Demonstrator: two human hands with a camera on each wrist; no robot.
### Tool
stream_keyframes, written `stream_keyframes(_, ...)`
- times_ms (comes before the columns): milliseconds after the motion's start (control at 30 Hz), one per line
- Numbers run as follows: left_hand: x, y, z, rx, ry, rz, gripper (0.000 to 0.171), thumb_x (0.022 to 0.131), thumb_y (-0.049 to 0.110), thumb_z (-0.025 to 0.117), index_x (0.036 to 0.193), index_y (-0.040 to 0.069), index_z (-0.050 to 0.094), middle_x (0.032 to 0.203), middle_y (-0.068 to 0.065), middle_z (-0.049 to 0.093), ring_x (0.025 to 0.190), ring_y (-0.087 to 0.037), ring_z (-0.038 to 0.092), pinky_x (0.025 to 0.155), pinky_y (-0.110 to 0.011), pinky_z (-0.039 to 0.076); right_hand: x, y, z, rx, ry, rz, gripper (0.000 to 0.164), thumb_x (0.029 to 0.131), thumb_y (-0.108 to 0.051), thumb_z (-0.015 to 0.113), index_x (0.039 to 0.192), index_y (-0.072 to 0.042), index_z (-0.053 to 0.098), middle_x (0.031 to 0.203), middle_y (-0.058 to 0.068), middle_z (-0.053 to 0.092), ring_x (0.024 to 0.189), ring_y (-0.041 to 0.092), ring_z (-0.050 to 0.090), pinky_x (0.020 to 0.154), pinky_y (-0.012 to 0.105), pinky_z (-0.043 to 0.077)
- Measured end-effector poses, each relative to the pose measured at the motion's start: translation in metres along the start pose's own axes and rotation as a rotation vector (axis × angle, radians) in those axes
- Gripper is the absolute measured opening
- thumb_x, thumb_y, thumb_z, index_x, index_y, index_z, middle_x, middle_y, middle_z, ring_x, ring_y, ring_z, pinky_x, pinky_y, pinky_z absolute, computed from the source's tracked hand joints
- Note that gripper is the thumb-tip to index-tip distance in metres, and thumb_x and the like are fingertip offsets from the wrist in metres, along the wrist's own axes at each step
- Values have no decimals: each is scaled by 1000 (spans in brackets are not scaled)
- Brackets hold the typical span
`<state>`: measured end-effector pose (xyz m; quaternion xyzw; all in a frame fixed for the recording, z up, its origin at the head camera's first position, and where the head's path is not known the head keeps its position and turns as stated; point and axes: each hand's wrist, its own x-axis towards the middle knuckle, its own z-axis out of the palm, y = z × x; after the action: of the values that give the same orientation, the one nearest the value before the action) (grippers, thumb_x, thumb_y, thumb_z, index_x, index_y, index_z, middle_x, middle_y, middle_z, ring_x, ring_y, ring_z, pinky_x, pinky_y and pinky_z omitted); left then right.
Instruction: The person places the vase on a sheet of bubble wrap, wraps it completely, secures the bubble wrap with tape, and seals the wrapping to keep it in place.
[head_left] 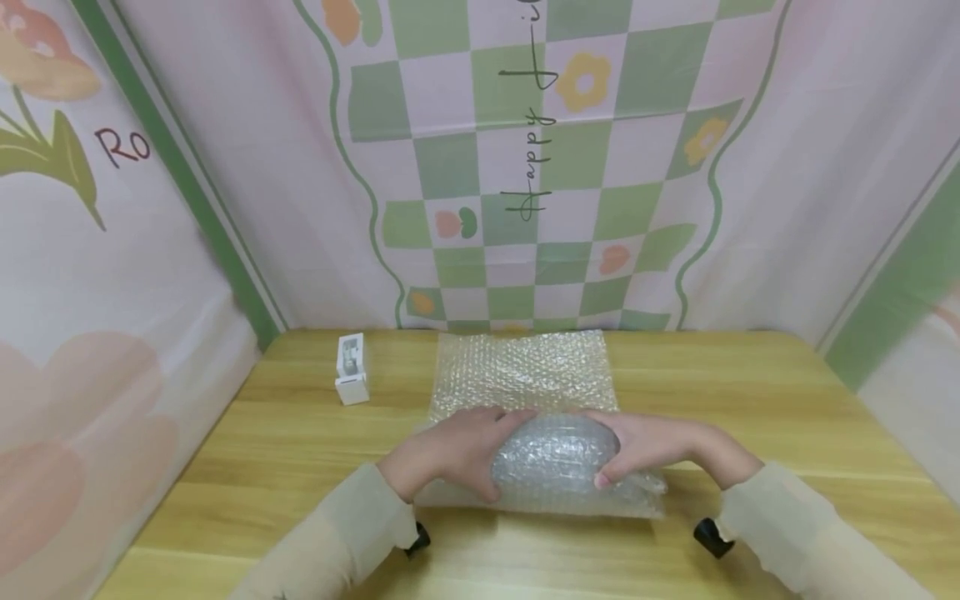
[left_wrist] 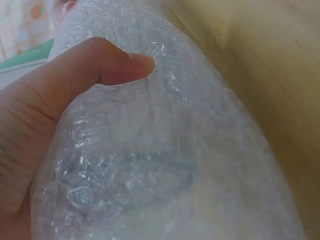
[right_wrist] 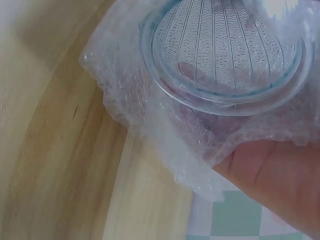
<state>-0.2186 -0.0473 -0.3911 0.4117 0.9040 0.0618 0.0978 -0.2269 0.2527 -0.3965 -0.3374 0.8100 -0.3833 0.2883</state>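
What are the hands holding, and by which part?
A glass rolled in bubble wrap: the left hand grips the roll's left part, the right hand its right part, near the glass's rim.

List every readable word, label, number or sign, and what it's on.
"Happy": back cloth, running sideways; the next word is cut off at the frame top.
"RO": left cloth.
White box: any print too small to read.
Bubble wrap: none seen.

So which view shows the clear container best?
The right wrist view: the clear container shows its rim and ribs. The left wrist gives a faint outline through bubble wrap; the head view, only a wrapped bulge.
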Motion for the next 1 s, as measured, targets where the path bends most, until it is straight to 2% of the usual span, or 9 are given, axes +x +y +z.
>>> stream_keyframes(133,2,0,0,-5,-15,-1,122,66,31,97,163,19,24,146,-12,54,128,-28,55,108,-48,47,-5,-7,-1,-79,25,27,114,85,-35,82,161,5,7,164,34,11,144,58,21,110,76,26)
stream_keyframes(233,2,0,0,-10,-22,-5,122,66,30,97,163,19,24,146,-12,54,128,-29,55,107,-48,47,-8,-14,-2,-125,60,22,116,82,-36,84,161,4,9,163,35,10,144,61,18,109,78,24)
stream_keyframes(367,1,0,0,-23,-25,-11,121,66,28,97,163,18,25,146,-12,54,128,-29,55,107,-50,47,-13,-24,-2,-283,166,6,117,78,-50,84,161,1,19,163,32,19,144,56,24,111,73,27)
stream_keyframes(467,0,-1,0,-30,-23,-18,120,67,28,96,163,18,25,147,-13,53,129,-29,55,108,-50,47,-17,-32,3,-508,292,-42,109,76,-62,80,157,-4,36,157,26,38,138,50,40,108,68,37)
stream_keyframes(567,-1,-2,1,-31,-19,-21,119,67,28,96,163,18,25,147,-13,54,129,-29,56,107,-49,47,-23,-40,15,-765,417,-139,91,77,-61,81,146,-8,53,139,15,58,123,38,57,100,62,48)
stream_keyframes(667,-1,-3,0,-45,-19,-22,119,67,28,95,162,17,25,147,-12,54,128,-28,56,107,-47,48,-28,-43,30,-911,471,-183,87,76,-57,84,143,-9,57,134,14,61,117,35,61,96,60,52)
stream_keyframes(733,-1,-3,0,-58,-23,-25,118,67,27,96,162,16,25,146,-12,54,128,-27,56,107,-45,48,-29,-43,39,-933,463,-167,97,72,-59,86,147,-7,52,139,18,58,120,37,60,97,61,51)
stream_keyframes(833,-1,-4,-2,-74,-32,-28,118,68,25,96,162,15,25,147,-12,54,128,-27,56,107,-44,48,-28,-40,46,-903,450,-123,116,62,-60,91,152,-6,43,146,23,52,126,41,55,100,63,48)
stream_keyframes(1000,-1,-3,-5,-91,-48,-21,117,68,24,95,162,13,25,144,-13,55,125,-26,58,106,-41,48,-23,-30,47,-877,456,-122,127,52,-52,97,155,-4,38,146,26,50,126,44,55,101,64,47)
